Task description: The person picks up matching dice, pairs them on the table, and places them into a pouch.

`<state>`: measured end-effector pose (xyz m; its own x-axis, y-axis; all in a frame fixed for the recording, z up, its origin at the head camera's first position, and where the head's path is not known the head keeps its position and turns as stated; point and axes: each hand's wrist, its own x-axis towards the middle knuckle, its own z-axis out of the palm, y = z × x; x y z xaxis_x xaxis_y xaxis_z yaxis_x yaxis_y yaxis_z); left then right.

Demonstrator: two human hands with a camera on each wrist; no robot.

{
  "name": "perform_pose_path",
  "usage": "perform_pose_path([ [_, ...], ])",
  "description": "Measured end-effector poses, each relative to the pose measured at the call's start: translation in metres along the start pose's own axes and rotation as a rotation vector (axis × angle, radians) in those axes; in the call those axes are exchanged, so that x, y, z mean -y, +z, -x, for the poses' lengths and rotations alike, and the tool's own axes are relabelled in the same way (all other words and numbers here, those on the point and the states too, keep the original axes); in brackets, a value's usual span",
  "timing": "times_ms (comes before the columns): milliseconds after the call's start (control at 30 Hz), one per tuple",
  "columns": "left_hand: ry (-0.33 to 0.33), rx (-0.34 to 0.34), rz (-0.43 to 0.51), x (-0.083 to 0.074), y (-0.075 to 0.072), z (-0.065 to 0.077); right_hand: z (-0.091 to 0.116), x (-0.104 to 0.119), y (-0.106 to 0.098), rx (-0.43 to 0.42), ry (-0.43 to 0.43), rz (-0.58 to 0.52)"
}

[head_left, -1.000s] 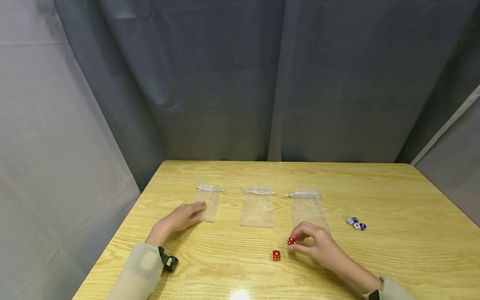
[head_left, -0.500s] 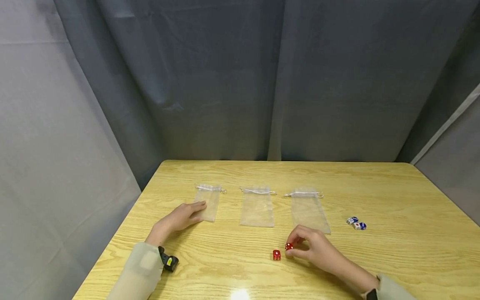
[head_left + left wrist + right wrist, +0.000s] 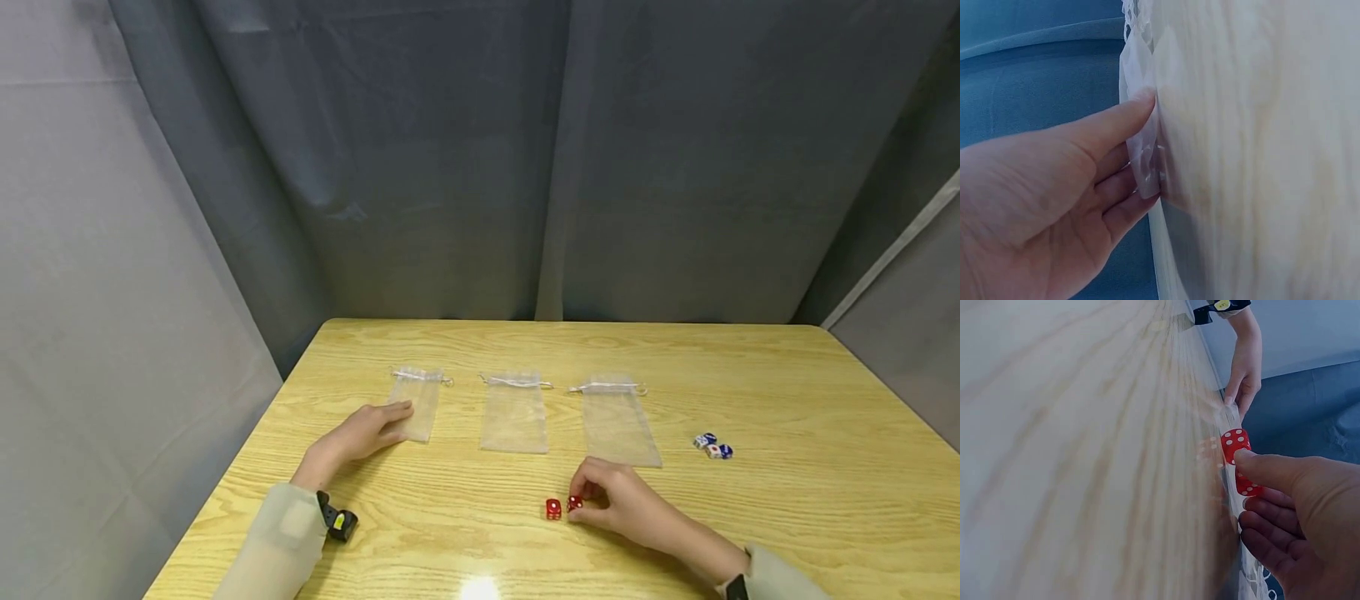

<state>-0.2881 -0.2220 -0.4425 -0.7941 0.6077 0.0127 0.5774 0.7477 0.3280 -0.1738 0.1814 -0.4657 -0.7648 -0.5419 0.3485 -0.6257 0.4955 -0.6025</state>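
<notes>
My right hand (image 3: pixel 615 504) pinches a red die (image 3: pixel 574 503) between thumb and fingers, low over the wooden table. Just left of it sits a second red die (image 3: pixel 553 509) with one white dot on top. In the right wrist view, the thumb partly covers the held die (image 3: pixel 1247 485), and the other die (image 3: pixel 1235 442) shows beyond it. My left hand (image 3: pixel 365 433) rests with extended fingers on the leftmost sheer white drawstring bag (image 3: pixel 423 408). From the left wrist, the thumb lies against this bag (image 3: pixel 1141 134), and its cloth partly hides the fingers.
Two more sheer drawstring bags lie flat in a row, a middle bag (image 3: pixel 514 417) and a right bag (image 3: pixel 619 425). Several white and blue dice (image 3: pixel 713 447) are clustered right of them. Grey curtains (image 3: pixel 450 167) hang behind the wooden table (image 3: pixel 787 375).
My right hand has moved left and slightly toward me, bringing its red die down close beside the other red one. The left hand and the bags have stayed put.
</notes>
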Motion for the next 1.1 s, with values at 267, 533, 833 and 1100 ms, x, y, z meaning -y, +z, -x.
perform_pose_path([
  [267,0.011,-0.016,0.007,-0.0007,-0.0004,-0.0002,-0.0002,0.0006,-0.0001,0.029,0.002,0.047],
  [533,0.027,-0.066,0.000,0.0017,-0.0022,-0.0001,-0.0006,-0.0002,0.0002,0.026,-0.031,0.071],
  [833,0.013,-0.119,0.004,0.0027,-0.0011,-0.0002,-0.0001,0.0009,-0.0010,0.031,-0.034,0.059],
  [1100,0.016,-0.159,0.007,0.0053,0.0015,-0.0010,0.0018,0.0019,-0.0033,0.033,-0.009,0.026],
])
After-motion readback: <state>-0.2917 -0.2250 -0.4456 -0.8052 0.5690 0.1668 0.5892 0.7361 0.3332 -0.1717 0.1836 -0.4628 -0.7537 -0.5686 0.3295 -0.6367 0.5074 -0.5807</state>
